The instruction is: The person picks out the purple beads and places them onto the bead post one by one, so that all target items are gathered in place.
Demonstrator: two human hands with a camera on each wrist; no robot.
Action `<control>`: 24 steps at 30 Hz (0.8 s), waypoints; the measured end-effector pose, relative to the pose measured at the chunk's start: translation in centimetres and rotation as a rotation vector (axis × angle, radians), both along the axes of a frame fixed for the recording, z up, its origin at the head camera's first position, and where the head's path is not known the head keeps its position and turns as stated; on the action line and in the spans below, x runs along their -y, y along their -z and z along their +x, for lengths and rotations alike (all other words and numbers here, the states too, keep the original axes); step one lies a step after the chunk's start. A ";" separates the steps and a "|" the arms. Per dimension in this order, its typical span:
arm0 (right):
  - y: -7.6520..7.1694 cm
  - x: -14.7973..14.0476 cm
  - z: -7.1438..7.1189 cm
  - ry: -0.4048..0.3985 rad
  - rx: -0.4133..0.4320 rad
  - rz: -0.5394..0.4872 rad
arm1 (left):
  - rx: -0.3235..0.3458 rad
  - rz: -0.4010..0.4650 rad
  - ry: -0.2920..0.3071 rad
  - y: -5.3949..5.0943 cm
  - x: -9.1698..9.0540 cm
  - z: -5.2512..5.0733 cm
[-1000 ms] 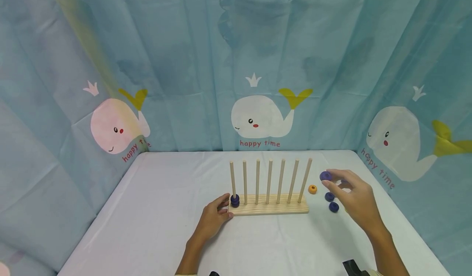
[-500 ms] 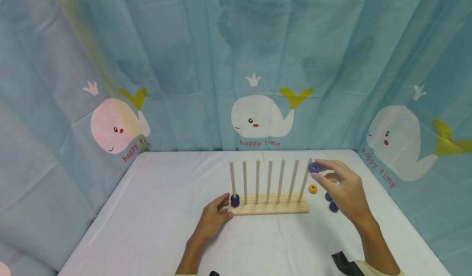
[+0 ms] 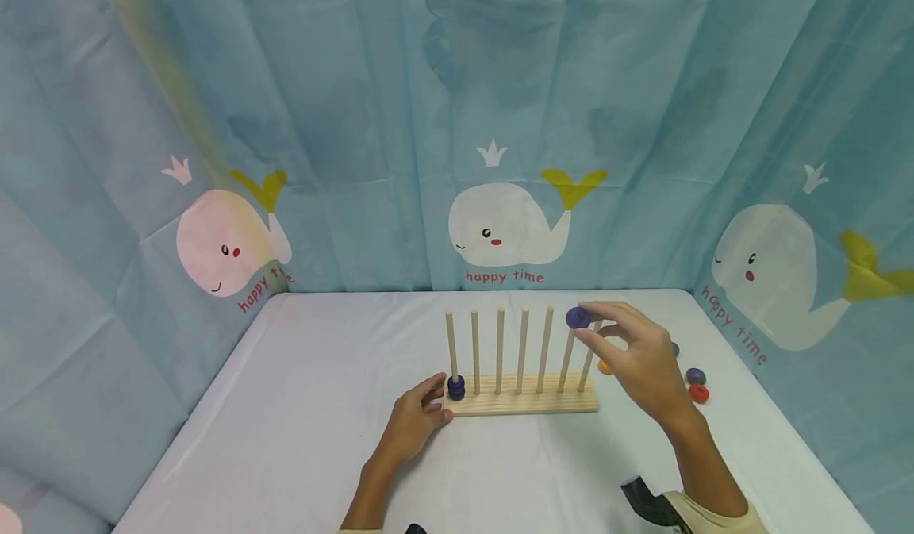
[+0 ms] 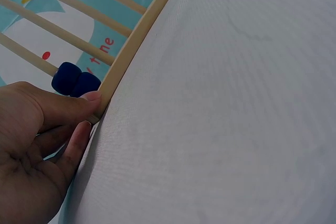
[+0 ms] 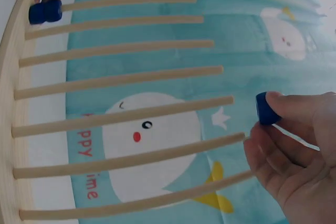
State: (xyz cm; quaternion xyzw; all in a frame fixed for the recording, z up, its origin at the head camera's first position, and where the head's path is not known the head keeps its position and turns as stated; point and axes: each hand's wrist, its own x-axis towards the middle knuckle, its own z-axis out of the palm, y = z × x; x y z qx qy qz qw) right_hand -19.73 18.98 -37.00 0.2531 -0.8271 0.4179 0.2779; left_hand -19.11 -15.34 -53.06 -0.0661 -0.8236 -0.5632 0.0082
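Note:
A wooden peg rack (image 3: 524, 405) stands on the white table, several upright pegs along its base. Two dark blue beads (image 3: 455, 389) sit stacked at the bottom of the leftmost peg. My left hand (image 3: 412, 416) grips the left end of the base; the left wrist view shows thumb and fingertip pinching its corner (image 4: 105, 90). Between thumb and fingers, my right hand (image 3: 643, 355) pinches another blue bead (image 5: 266, 109). In the head view that bead overlaps the top of the second peg from the right; in the right wrist view it is apart from the peg tips.
Right of the rack lie loose beads: an orange one (image 3: 604, 367) partly hidden by my right hand, a purple-blue one (image 3: 696, 376), a red one (image 3: 698, 393), and another blue one (image 3: 675, 349) near my wrist. A whale-printed curtain (image 3: 371, 224) surrounds the table.
My right hand has carried the blue bead leftward and slightly up, from beside the rack to over its right-hand pegs. A red bead has come into view behind it. My left hand stays put.

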 end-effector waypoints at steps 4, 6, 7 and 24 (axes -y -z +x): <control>-0.2 0.9 -0.3 -0.029 -0.015 -0.001 | -0.001 0.003 0.006 0.1 0.1 0.0; -0.3 1.4 -0.4 -0.031 -0.018 0.007 | 0.002 0.003 0.007 0.2 0.1 0.0; -0.3 1.7 -0.4 -0.032 -0.020 0.014 | 0.002 0.003 0.008 0.2 0.1 0.0; -0.7 5.1 -1.3 -0.110 -0.058 0.037 | 0.005 0.006 0.010 0.0 0.2 0.0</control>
